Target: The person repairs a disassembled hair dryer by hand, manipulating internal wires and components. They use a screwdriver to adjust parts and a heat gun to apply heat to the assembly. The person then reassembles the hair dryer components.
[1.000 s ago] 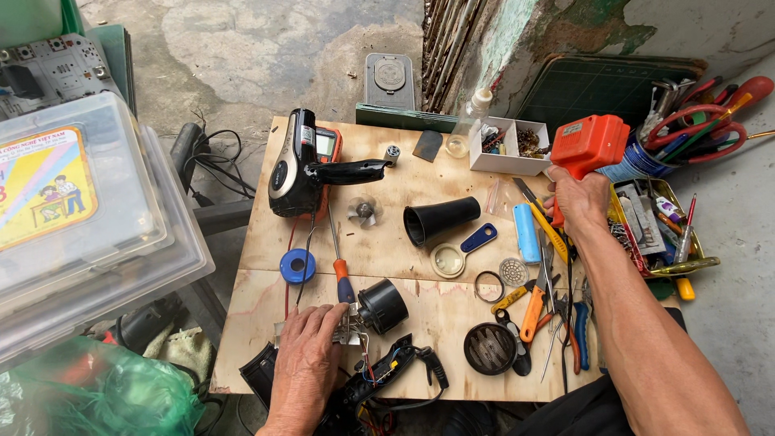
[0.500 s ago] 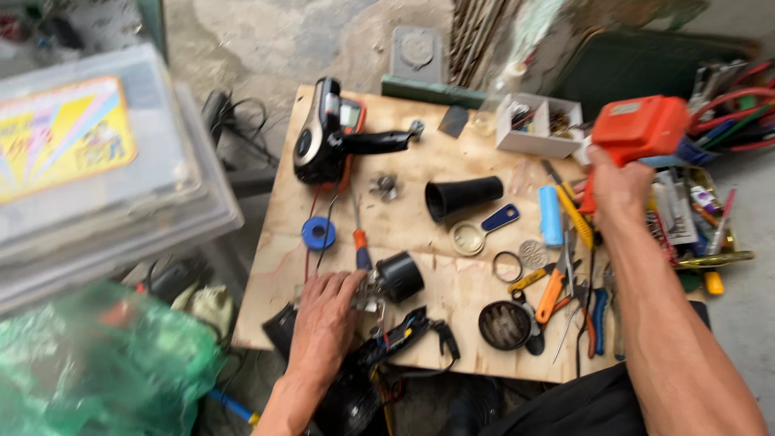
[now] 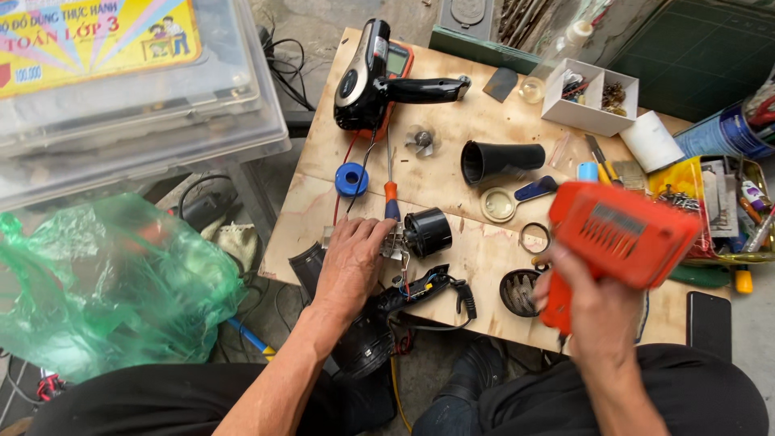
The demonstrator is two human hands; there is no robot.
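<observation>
My left hand (image 3: 349, 260) rests palm down on a small motor assembly (image 3: 413, 236) with a black cylinder, lying on the plywood board (image 3: 476, 145). Wires run from it to a black handle part (image 3: 420, 289) at the board's near edge. My right hand (image 3: 588, 311) grips an orange pistol-shaped soldering gun (image 3: 622, 234) and holds it above the board's right side. An orange-handled screwdriver (image 3: 390, 187) lies just beyond my left fingers.
A black hair dryer body (image 3: 373, 77), a black nozzle cone (image 3: 496, 160), a blue tape roll (image 3: 351, 178), a magnifier (image 3: 504, 202) and a round grille (image 3: 518, 292) lie on the board. A white parts box (image 3: 589, 101) and tool tray (image 3: 722, 206) stand right. Clear plastic bins (image 3: 137, 89) and a green bag (image 3: 105, 282) sit left.
My right hand has lifted the orange soldering gun from the far right and brought it near, over the board. My left hand has stayed on the motor. The view has moved closer.
</observation>
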